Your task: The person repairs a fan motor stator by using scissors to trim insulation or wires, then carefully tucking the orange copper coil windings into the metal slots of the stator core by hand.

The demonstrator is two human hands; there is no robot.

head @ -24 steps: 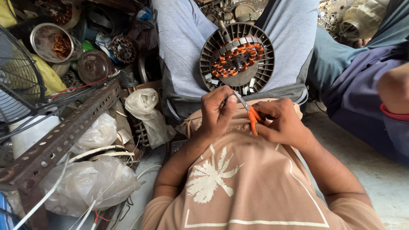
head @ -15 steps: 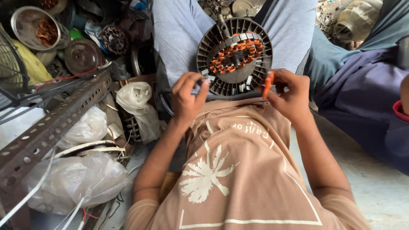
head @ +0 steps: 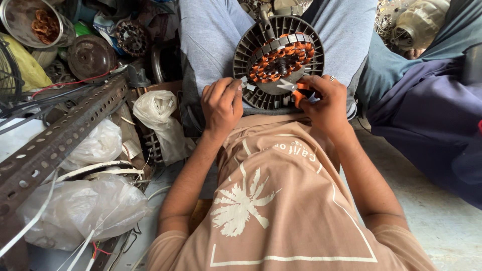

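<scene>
Stator job, both hands busy
Your left hand grips the fan motor rim to steady it; your right hand, closed around orange-handled pliers, works its copper windings.

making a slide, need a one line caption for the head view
Seated person's left hand steadies a round grey motor stator on the lap while the right hand works orange-handled pliers at its copper windings.
</scene>
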